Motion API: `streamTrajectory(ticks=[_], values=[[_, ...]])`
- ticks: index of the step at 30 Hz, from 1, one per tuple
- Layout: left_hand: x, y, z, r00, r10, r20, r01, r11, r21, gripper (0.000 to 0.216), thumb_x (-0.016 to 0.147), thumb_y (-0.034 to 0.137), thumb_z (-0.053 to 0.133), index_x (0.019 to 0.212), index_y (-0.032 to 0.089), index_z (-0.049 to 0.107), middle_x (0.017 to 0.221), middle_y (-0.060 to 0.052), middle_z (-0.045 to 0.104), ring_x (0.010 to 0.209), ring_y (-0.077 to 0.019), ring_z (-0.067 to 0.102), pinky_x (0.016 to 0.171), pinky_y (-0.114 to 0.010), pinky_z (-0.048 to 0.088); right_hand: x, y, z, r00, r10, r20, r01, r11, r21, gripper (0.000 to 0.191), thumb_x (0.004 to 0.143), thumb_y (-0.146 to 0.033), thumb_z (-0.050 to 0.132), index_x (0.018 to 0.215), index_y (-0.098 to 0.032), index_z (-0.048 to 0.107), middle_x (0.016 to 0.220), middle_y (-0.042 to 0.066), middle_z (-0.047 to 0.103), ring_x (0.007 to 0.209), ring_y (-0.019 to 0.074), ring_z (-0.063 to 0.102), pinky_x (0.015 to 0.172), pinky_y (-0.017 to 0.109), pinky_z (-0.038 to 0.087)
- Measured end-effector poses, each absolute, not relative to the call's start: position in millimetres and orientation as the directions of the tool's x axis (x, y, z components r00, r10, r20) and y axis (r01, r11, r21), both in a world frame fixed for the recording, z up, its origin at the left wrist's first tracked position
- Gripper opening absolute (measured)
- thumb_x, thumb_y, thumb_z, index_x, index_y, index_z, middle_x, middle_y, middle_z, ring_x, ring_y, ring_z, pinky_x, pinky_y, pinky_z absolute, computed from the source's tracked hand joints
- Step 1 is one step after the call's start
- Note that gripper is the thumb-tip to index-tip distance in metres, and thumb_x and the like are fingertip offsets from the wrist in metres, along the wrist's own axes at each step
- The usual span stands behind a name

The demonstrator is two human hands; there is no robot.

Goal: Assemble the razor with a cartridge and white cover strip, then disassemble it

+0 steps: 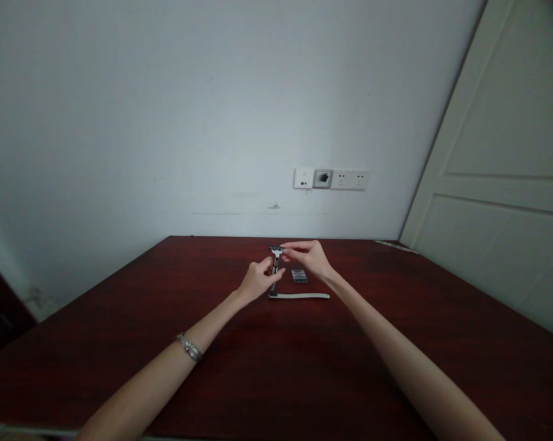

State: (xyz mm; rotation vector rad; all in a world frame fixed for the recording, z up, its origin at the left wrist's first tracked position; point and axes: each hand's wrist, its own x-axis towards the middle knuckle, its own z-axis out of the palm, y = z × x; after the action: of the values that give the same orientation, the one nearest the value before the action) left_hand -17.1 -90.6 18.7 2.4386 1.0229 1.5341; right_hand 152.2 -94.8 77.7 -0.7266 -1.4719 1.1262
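A razor [276, 260] stands nearly upright over the table, its dark, wide head [276, 248] at the top. Around its handle, the fingers of my left hand [256, 278] are closed. My right hand [310, 257] pinches the right end of the razor's head between thumb and fingers. Below the left hand, a long, pale, slightly curved strip [301, 296] with a dark left end lies on the table. Whether that dark end is joined to the razor's handle, I cannot tell. A small clear case [299, 275] with dark contents lies between the hands, beneath the right one.
The dark red wooden table [166, 380] reaches back to a pale wall [212, 122]. Sockets and switch plates [331, 179] are set in the wall above the table's back edge. A white panelled door [496, 153] stands along the right side.
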Motion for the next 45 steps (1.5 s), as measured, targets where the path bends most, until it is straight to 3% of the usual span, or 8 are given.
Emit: streamTrajectory(ticks=[28, 45], values=[[-21.2, -91.8, 20.6, 0.281, 0.547, 0.789, 0.504, -0.783, 0.364, 0.029, 0.077, 0.036, 0.057, 0.059, 0.017, 0.044, 0.049, 0.006, 0.041, 0.043, -0.0050, 0.034, 0.044, -0.018, 0.028, 154.2, -94.9, 80.3, -0.261, 0.876, 0.405, -0.127, 0.384, -0.914, 0.027, 0.057, -0.029, 0.075, 0.081, -0.015, 0.073, 0.072, 0.005, 0.071, 0.066, 0.0161, 0.066, 0.074, 0.035, 0.054], [-17.9, -92.6, 20.0, 0.228, 0.616, 0.754, 0.476, -0.746, 0.465, 0.032, 0.075, 0.040, 0.058, 0.057, 0.016, 0.047, 0.049, 0.006, 0.043, 0.044, -0.0056, 0.036, 0.045, -0.019, 0.029, 157.9, -93.2, 78.6, -0.304, 0.826, 0.474, -0.025, 0.490, -0.871, 0.027, 0.064, -0.035, 0.069, 0.081, -0.014, 0.072, 0.074, 0.005, 0.070, 0.068, 0.0158, 0.064, 0.072, 0.033, 0.052]])
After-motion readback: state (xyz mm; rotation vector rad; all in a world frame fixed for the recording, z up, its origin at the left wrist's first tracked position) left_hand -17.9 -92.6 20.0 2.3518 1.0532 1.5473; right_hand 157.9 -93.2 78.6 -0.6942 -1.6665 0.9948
